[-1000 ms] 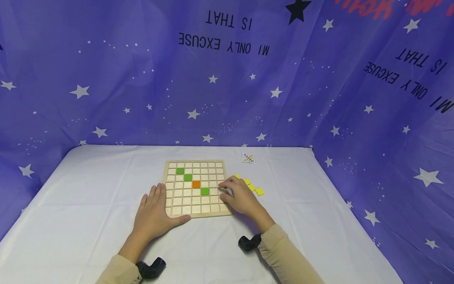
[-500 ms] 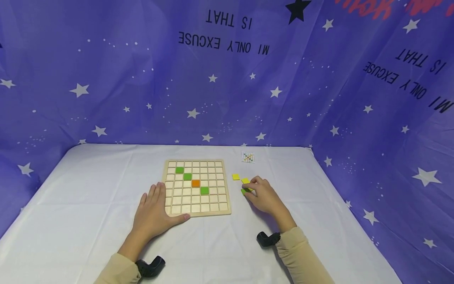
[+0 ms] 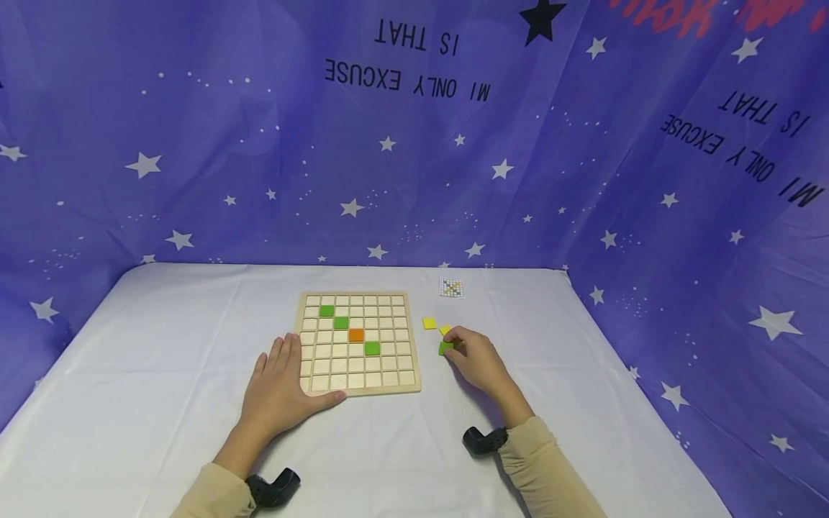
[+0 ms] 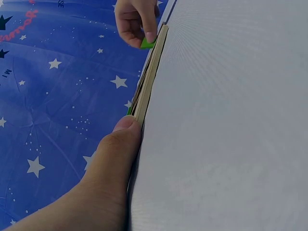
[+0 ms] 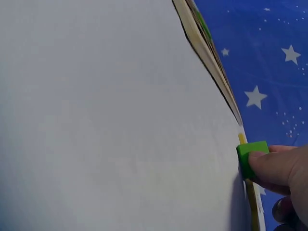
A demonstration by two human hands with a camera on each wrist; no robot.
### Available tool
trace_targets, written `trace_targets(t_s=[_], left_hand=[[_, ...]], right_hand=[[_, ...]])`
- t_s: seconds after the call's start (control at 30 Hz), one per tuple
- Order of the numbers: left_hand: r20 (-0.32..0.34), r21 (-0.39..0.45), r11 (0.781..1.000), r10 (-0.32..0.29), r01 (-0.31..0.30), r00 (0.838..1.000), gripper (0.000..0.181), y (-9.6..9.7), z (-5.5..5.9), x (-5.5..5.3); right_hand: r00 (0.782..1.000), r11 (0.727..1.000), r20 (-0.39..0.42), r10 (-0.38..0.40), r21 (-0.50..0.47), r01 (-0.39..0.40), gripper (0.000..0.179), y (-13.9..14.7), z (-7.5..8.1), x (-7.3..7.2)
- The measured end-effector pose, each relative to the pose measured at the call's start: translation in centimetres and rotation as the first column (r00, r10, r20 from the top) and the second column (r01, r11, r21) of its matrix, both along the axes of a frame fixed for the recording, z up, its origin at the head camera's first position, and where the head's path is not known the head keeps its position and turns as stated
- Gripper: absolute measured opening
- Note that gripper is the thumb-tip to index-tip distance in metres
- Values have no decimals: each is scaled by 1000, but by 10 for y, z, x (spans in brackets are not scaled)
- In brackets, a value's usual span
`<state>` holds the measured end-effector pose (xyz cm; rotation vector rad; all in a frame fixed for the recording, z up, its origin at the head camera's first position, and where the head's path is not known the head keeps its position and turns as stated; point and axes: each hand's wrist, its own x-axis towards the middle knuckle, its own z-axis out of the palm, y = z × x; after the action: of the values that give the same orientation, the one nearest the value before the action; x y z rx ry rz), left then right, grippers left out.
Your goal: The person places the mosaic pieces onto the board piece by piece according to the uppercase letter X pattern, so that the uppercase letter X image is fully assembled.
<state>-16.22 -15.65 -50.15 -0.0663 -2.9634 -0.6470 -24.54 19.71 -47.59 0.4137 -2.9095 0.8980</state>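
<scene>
My left hand [image 3: 275, 388] lies along the left edge of the wooden grid board [image 3: 382, 392], fingers straight and thumb against the front rim. Set in the board's squares are several green tiles, one of them [image 3: 372, 348] nearest the right side, and an orange tile [image 3: 356, 335]. Right of the board, my right hand [image 3: 479, 362] pinches a green square tile [image 5: 244, 161] between thumb and fingers. In the left wrist view this tile [image 4: 147, 44] shows beyond the board's far end. Yellow tiles [image 3: 429, 324] lie close by, some hidden behind the right hand.
A small printed pattern card [image 3: 452, 288] lies behind the yellow tiles. The white-covered table [image 3: 162, 374] ends at a blue star-printed curtain [image 3: 272, 158] at the back and sides. A black device [image 3: 484, 441] sits at each wrist.
My right hand has moved from the board's right edge rightward to the loose tiles, and a green tile now shows in its pinch. My left hand has stayed in place.
</scene>
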Motion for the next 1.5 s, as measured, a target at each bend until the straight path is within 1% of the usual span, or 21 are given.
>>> trace_targets(t_s=[0.1, 0.2, 0.27, 0.33, 0.47, 0.63, 0.9, 1.17, 1.33, 1.5], left_hand=[[-2, -2, 1000, 0, 0, 1000, 145, -1, -1, 0], [0, 0, 1000, 0, 0, 1000, 144, -1, 0, 0], [1, 1, 1000, 1, -1, 1000, 144, -1, 0, 0], [1, 4, 1000, 1, -1, 1000, 144, -1, 0, 1], [2, 6, 1000, 0, 0, 1000, 144, -1, 1, 0], [2, 5, 1000, -1, 1, 1000, 145, 0, 1, 0], [-3, 0, 1000, -4, 4, 1000, 144, 0, 0, 0], [5, -2, 1000, 2, -2, 1000, 145, -1, -1, 0], [6, -1, 1000, 1, -1, 1000, 145, -1, -1, 0], [9, 4, 1000, -1, 1, 1000, 145, 0, 0, 0]], right_hand=[[1000, 995, 11, 16, -100, -15, 14, -10, -2, 2], [998, 982, 4, 70, -174, -69, 14, -23, -1, 3], [993, 974, 0, 114, -196, -112, 14, -34, 0, 5], [987, 968, 6, 158, -197, -154, 14, -44, 2, 6], [975, 961, 21, 221, -176, -214, 14, -63, 4, 9], [963, 957, 52, 265, -140, -256, 15, -75, 4, 11], [966, 967, 53, 253, -50, -250, 15, -78, 1, 9], [957, 959, 54, 284, -13, -284, 15, -75, -2, 12], [956, 956, 30, 291, 27, -292, 16, -75, 0, 15], [948, 946, 4, 318, 69, -317, 16, -74, 4, 18]])
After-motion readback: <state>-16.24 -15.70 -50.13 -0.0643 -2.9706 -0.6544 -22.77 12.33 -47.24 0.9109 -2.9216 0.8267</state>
